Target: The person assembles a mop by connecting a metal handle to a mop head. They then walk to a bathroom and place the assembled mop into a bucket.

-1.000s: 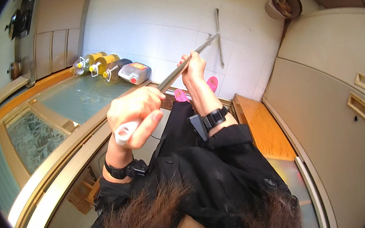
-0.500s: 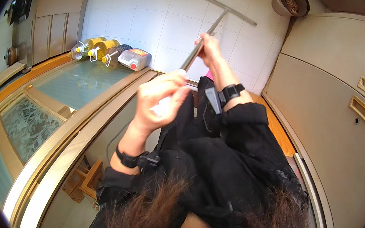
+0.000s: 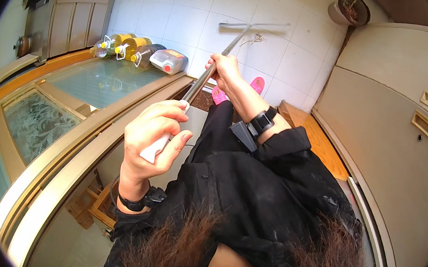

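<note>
With both hands I hold a long-handled floor squeegee [image 3: 198, 84]; its metal pole slants up and away from me. My left hand [image 3: 150, 135] is closed round the white grip at the near end. Farther along, my right hand [image 3: 224, 70] wraps the metal pole. The thin crossbar head [image 3: 233, 25] lies at the far end over the white tiles, its right half blurred. Just on the near side of the head sits a small pale tangled clump [image 3: 256, 39], too small to name.
Several oil bottles [image 3: 133, 49] and a jug with a red cap [image 3: 169, 61] stand beyond the glass sliding door [image 3: 88, 89] on the left. A pale cabinet [image 3: 383, 101] is at the right. A bin [image 3: 341, 13] stands at the back. Pink slippers [image 3: 220, 95] show below the pole.
Both hands have come nearer and to the left with the squeegee, and its head has shifted the same way. The pale clump and the slippers now show more plainly.
</note>
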`<action>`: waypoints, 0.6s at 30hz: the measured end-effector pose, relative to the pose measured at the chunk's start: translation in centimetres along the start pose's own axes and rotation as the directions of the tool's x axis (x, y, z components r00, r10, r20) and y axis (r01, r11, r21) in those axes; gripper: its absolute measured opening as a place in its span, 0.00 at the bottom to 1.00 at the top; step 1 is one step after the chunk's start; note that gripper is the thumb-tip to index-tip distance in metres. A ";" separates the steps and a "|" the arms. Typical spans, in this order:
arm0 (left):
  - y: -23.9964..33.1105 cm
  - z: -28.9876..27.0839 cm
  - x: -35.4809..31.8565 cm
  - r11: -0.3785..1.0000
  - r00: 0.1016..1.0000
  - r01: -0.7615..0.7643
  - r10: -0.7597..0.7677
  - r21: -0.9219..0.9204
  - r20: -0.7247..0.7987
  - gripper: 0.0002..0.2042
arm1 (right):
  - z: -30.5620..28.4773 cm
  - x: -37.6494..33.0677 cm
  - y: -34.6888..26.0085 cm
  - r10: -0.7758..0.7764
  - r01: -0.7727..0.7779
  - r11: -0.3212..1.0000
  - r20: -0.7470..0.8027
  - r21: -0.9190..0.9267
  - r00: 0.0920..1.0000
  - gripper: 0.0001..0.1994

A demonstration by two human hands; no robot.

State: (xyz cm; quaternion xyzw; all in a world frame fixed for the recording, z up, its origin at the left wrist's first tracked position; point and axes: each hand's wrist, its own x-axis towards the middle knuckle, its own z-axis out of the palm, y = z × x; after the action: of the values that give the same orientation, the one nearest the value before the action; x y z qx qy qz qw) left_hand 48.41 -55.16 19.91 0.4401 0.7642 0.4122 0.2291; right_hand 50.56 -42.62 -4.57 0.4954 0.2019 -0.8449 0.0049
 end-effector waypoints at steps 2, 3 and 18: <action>0.1 -0.1 -0.1 0.998 1.000 -0.008 0.007 0.056 0.019 0.08 | 1.0 1.0 0.4 0.026 -0.028 0.997 -0.034 -0.069 0.999 0.05; 0.2 -0.1 -0.3 0.996 1.000 -0.004 0.002 0.087 0.026 0.08 | 1.4 1.3 0.7 0.045 -0.050 0.993 -0.049 -0.106 0.998 0.05; 0.0 3.4 1.6 0.969 0.977 -0.207 0.212 0.134 -0.021 0.11 | -5.3 0.1 0.9 0.112 -0.116 0.990 -0.057 -0.084 0.992 0.07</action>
State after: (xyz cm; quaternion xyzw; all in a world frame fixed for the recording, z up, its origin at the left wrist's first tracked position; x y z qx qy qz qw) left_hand 50.08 -52.35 18.02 0.5251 0.7428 0.3907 0.1411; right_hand 55.17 -41.57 -7.21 0.5272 0.2100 -0.8204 0.0694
